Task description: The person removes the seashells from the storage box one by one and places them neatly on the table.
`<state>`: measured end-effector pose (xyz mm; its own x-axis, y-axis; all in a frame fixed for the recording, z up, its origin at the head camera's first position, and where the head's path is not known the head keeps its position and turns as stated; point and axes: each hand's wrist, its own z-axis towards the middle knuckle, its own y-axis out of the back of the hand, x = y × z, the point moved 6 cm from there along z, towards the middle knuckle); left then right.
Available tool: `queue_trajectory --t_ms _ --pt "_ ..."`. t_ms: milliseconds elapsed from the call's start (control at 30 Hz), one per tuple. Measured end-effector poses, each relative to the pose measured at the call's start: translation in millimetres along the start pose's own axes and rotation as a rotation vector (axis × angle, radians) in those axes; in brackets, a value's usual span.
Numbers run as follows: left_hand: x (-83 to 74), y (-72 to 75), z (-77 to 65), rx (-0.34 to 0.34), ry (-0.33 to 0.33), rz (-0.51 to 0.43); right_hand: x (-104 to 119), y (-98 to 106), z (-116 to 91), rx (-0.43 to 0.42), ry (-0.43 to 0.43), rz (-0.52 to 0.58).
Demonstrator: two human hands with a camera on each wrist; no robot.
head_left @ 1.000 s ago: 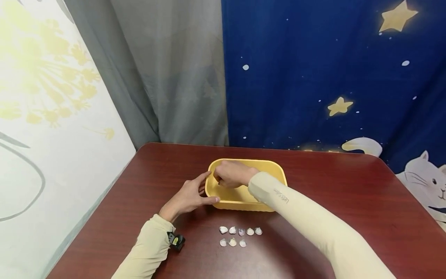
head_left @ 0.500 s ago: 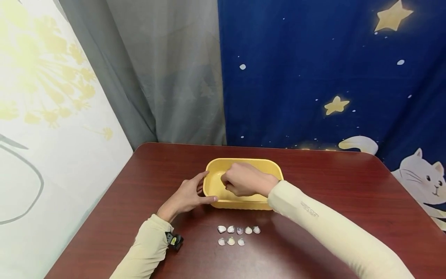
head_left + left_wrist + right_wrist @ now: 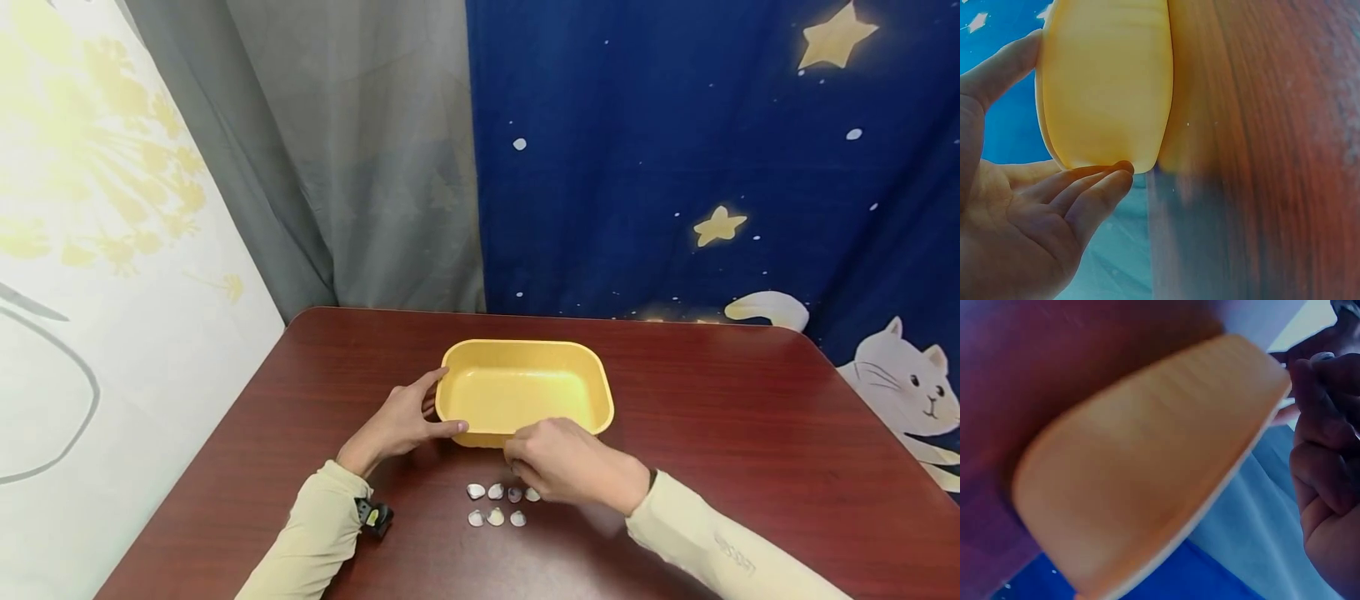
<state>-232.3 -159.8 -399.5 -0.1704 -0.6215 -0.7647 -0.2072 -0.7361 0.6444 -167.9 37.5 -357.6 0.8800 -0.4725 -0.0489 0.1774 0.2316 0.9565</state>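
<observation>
A yellow plastic basin (image 3: 525,400) stands on the table, with no object visible inside. My left hand (image 3: 397,423) holds its left end, thumb on the near rim and index finger by the far rim; the left wrist view shows the other fingers against the wall. My right hand (image 3: 573,464) is in front of the basin's near side, fingers curled. Between its thumb and finger a small whitish shell (image 3: 1322,357) shows in the right wrist view. Below lie two rows of seashells: the lower row (image 3: 495,517) has three, and my right hand covers the upper row's right end.
The dark red wooden table (image 3: 360,350) extends around the basin. A grey curtain (image 3: 390,167) and a blue star-print curtain (image 3: 637,167) hang behind its far edge. A white patterned panel (image 3: 112,333) borders the left side.
My right hand has come out of the basin, moving toward me over the near rim to just above the upper shell row. My left hand keeps its place on the basin.
</observation>
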Motion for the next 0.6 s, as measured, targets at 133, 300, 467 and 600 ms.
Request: queue_trajectory --t_ms 133,300,467,600 --pt "1.7 -0.5 0.5 0.001 0.002 -0.002 8.5 -12.2 -18.0 0.007 0.019 -0.003" --pt "2.4 -0.3 1.3 0.003 0.001 -0.004 14.4 -22.6 -33.0 0.005 0.023 0.013" --pt "2.1 1.0 1.9 0.0 -0.001 0.009 15.8 -27.1 -38.4 0.019 0.015 0.001" --pt "2.7 1.6 2.0 0.0 -0.003 0.012 17.6 -28.0 -38.8 0.022 0.032 -0.041"
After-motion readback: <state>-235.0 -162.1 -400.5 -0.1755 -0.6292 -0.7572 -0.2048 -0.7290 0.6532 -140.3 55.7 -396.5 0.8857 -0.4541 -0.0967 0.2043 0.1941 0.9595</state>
